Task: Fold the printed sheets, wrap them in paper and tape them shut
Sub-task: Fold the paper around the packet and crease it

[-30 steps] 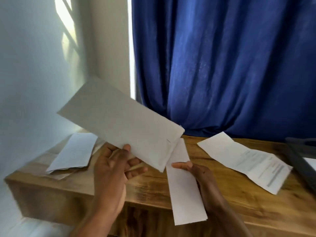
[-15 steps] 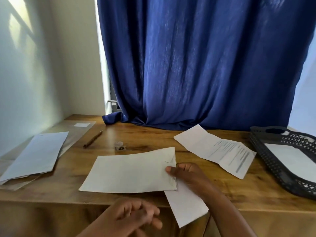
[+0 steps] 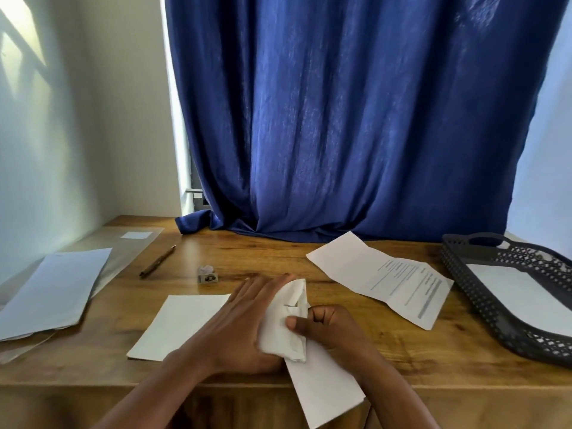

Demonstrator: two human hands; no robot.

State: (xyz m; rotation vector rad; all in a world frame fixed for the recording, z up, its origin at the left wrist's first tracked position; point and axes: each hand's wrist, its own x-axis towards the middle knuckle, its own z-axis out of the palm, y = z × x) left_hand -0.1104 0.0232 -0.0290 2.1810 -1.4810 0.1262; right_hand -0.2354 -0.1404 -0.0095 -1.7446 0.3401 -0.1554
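A blank wrapping paper [image 3: 182, 323] lies flat on the wooden table [image 3: 402, 345] near the front edge. My left hand [image 3: 241, 323] rests on it with straight fingers, pressing it down. The paper's right end is lifted and rumpled, and my right hand [image 3: 325, 329] pinches that end between thumb and curled fingers. A folded white sheet [image 3: 325, 388] sticks out from under my right hand and overhangs the table's front edge. A printed sheet [image 3: 387, 277] with fold creases lies open to the right, behind my hands.
A dark grey basket [image 3: 483, 305] holding white paper stands at the right edge. A stack of sheets [image 3: 52, 292] on a clear plastic sleeve [image 3: 123, 246] lies at the left. A pen [image 3: 158, 261] and a small box [image 3: 208, 278] lie mid-table. A blue curtain [image 3: 340, 119] hangs behind.
The wrapping paper came down from the air onto the table. My left hand let go, then moved onto it and presses it flat. My right hand now lifts the paper's right end.
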